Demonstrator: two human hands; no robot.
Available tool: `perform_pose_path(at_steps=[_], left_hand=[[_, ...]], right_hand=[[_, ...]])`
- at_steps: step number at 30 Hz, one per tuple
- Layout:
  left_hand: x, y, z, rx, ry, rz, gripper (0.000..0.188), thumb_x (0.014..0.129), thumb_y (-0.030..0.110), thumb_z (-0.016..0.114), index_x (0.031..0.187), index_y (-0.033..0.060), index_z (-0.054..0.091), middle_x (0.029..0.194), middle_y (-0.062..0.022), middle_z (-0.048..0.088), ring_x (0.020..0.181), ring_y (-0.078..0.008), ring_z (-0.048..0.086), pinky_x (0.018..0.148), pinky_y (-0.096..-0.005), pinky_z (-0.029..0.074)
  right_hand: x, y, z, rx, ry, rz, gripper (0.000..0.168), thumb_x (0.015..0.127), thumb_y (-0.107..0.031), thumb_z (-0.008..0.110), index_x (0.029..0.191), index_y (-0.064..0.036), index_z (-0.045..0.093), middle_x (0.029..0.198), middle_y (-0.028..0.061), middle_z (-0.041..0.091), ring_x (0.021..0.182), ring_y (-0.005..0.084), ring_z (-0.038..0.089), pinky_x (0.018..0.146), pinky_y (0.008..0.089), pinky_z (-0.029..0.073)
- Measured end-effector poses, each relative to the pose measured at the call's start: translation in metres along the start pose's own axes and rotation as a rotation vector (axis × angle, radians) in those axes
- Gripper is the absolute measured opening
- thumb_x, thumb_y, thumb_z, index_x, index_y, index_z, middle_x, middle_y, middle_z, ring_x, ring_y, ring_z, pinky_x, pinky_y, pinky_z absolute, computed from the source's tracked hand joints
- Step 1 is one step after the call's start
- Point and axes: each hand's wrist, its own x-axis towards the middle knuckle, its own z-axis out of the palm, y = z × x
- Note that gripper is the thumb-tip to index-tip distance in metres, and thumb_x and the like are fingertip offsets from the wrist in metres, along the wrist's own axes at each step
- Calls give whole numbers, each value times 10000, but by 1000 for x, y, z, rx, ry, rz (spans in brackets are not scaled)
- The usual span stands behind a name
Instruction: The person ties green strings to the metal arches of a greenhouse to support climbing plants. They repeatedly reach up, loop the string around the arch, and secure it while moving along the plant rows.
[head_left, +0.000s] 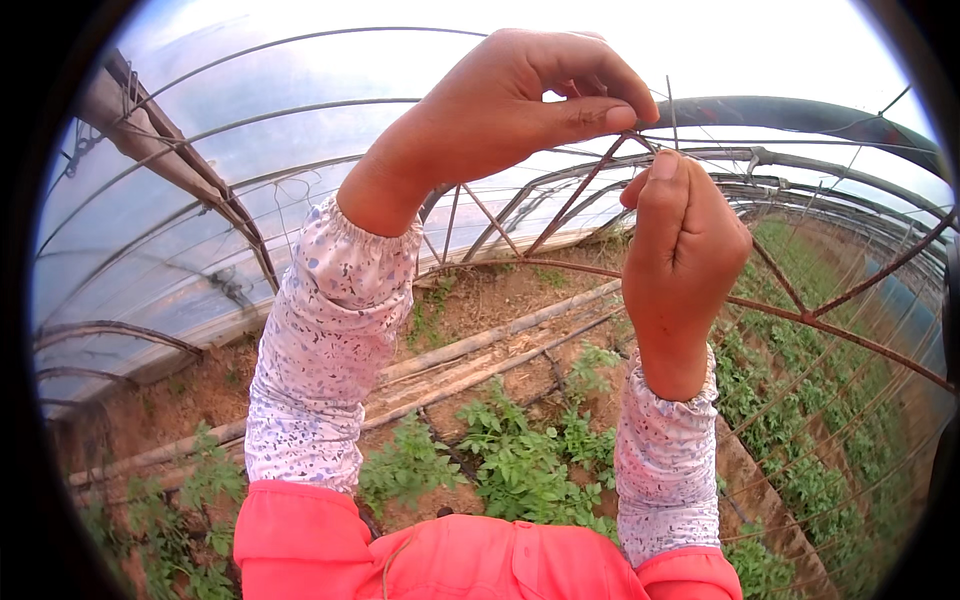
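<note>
Both my hands are raised to a steel arch pipe (757, 112) of a plastic greenhouse. My left hand (517, 105) reaches across from the left, with its thumb and index fingertips together at the pipe's near end. Just below and to the right, my right hand (682, 232) has its fingers curled and its thumb tip pressed against them. Rusty truss bars (577, 195) meet the arch between the hands. A thin upright wire (671, 109) stands close to the fingertips. Whether either hand pinches a thin strand cannot be made out.
Leafy green plants (517, 465) grow in soil below me, and more rows (810, 397) run along the right among taut strings. Long poles (495, 345) lie on the ground. Plastic sheeting (217, 172) and a wooden beam (142, 127) are at left. A thin strand (391, 562) hangs before my shirt.
</note>
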Motion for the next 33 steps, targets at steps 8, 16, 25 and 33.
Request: perform_pose_path(at_steps=[8, 16, 25, 33], left_hand=[[-12, -6, 12, -75, 68, -109, 46, 809, 27, 641, 845, 2, 630, 816, -40, 617, 743, -119, 567, 674, -243, 456], [-15, -6, 24, 41, 165, -87, 41, 801, -6, 633, 838, 4, 649, 795, -40, 612, 736, -115, 568, 660, -235, 451], [-12, -13, 19, 47, 92, -88, 91, 846, 55, 604, 895, -8, 648, 804, -41, 605, 732, -121, 560, 663, -244, 447], [-10, -6, 13, -31, 83, -203, 204, 826, 62, 615, 1025, 22, 633, 901, -48, 607, 809, -136, 567, 700, -250, 454]], right_hand=[[2, 4, -6, -22, -35, 7, 269, 883, -62, 505, 626, -16, 441, 512, 80, 382, 424, 204, 380, 413, 322, 306], [7, 9, -11, 21, -55, 6, 266, 892, -68, 501, 636, -4, 462, 521, 86, 417, 445, 200, 418, 437, 316, 335], [13, 14, -16, -21, -125, -36, 254, 898, -73, 490, 657, 2, 467, 548, 94, 446, 468, 218, 441, 456, 318, 354], [14, 18, -18, 31, -159, -94, 254, 882, -47, 501, 638, -3, 443, 538, 86, 432, 448, 214, 425, 442, 314, 345]])
